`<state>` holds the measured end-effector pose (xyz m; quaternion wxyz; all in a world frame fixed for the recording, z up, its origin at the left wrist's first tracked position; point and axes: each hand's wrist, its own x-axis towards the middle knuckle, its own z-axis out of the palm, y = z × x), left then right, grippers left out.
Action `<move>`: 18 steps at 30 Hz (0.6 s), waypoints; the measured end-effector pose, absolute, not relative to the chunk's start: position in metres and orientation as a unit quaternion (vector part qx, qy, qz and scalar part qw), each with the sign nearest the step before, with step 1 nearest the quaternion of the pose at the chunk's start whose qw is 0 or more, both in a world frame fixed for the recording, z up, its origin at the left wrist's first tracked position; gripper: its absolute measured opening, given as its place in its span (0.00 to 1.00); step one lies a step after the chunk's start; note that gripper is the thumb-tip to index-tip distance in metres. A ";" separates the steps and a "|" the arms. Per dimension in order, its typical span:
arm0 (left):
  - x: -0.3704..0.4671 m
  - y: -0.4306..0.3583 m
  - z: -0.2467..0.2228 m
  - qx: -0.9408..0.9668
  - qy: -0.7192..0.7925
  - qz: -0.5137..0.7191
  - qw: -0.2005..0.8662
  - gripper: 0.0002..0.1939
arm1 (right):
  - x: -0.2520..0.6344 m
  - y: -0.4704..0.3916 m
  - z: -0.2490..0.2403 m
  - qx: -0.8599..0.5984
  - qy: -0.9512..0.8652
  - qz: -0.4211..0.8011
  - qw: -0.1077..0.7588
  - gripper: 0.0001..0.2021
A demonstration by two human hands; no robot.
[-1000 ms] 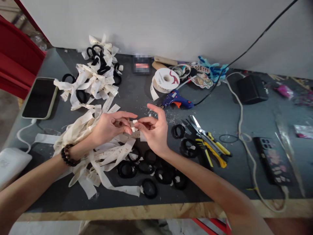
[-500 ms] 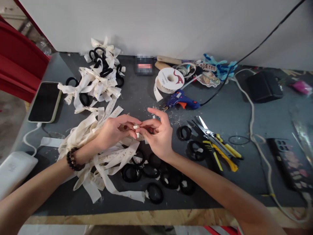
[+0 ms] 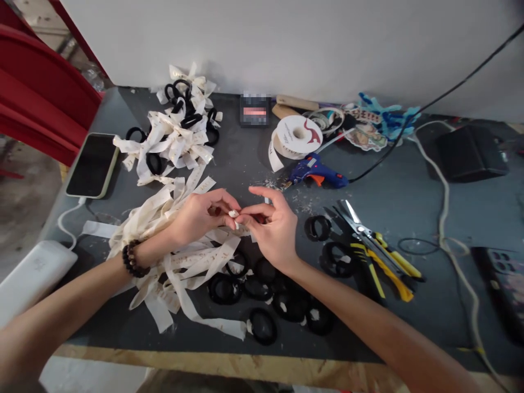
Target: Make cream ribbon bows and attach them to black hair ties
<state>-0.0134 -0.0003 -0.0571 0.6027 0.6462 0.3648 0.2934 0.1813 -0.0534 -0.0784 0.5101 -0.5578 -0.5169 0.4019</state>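
Observation:
My left hand [image 3: 202,216] and my right hand [image 3: 275,232] meet over the middle of the table, fingertips pinched on a small folded piece of white ribbon [image 3: 233,213]. Most of that piece is hidden behind the fingers. My right index finger stands raised, away from the pinch. Beneath my left hand and wrist lies a heap of cut white ribbon strips [image 3: 139,218] with gold lettering. Several black hair ties [image 3: 263,326] lie below my right hand, some with white bits on them.
Finished-looking ribbon bows on black hair ties [image 3: 180,139] are piled at back left, near a phone [image 3: 93,165]. A ribbon spool [image 3: 289,134], a blue glue gun [image 3: 317,171] with a black cord, and scissors [image 3: 360,229] lie right. A white cable [image 3: 444,218] crosses the table.
The whole scene has shifted rightward in view as the camera turned. Both hands keep their pinch on the ribbon piece, with only slight finger movement.

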 end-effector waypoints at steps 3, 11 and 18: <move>-0.015 0.000 -0.060 0.644 0.376 0.285 0.602 0.08 | 0.182 -0.052 -0.079 -0.556 -0.528 0.408 0.495 0.26; -0.016 0.006 -0.064 0.637 0.375 0.328 0.588 0.15 | 0.181 -0.052 -0.078 -0.512 -0.545 0.415 0.518 0.17; -0.018 0.009 -0.064 0.623 0.351 0.343 0.609 0.18 | 0.179 -0.054 -0.078 -0.529 -0.574 0.352 0.516 0.08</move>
